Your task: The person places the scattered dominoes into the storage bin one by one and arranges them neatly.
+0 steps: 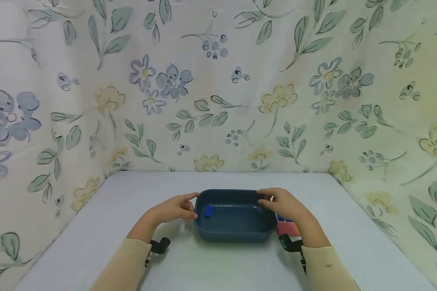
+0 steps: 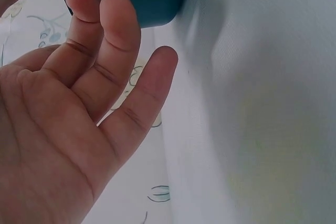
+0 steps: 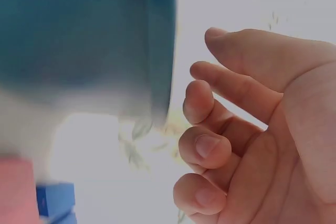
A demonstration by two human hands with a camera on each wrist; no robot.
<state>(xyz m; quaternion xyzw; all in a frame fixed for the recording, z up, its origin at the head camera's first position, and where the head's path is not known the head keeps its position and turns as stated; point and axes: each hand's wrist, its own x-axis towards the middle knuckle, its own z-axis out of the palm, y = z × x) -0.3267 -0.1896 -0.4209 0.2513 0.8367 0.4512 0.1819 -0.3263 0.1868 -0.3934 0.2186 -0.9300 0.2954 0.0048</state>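
A dark blue plastic bin (image 1: 236,237) stands on the white table, with a small blue block (image 1: 208,211) lying inside near its left end. My left hand (image 1: 176,208) is at the bin's left side, fingers spread and loosely bent, tips right at the wall. In the left wrist view, its fingertips overlap the bin's wall (image 2: 147,3). At the right end is my right hand (image 1: 285,204), its fingertips over the back right rim in the head view. Loosely bent fingers (image 3: 205,148) in the right wrist view show a gap to the bin's wall (image 3: 160,51).
Right of the bin, partly behind my right hand, lie a pinkish-red block (image 1: 287,229) and blue blocks (image 1: 281,218), with a bit of orange beside them. A flower-patterned cloth (image 1: 218,133) hangs behind and along both sides of the table (image 1: 218,266).
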